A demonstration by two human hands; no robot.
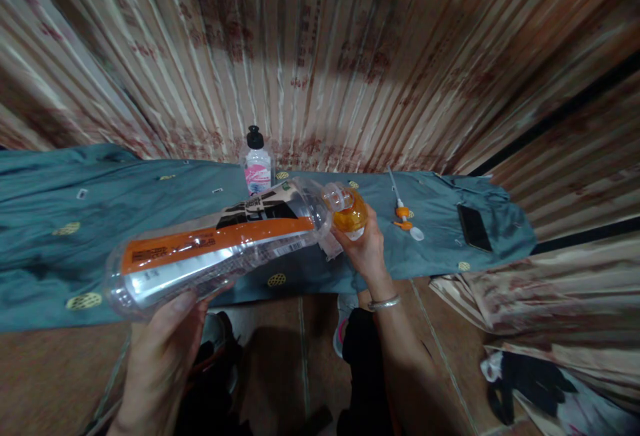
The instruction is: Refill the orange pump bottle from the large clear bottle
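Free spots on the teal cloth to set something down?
Bare cloth left of the pump bottle, and between the orange pump head and the phone. Crowded in the centre: left hand tilts the large bottle against the small orange bottle in the right hand.

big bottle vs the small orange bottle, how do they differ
The big bottle lies nearly sideways in the left hand and looks almost empty; the small bottle sits in the right hand and holds orange liquid. The big bottle is far longer and wears an orange and black label; no label shows on the small bottle. Both are clear plastic, their mouths meeting.
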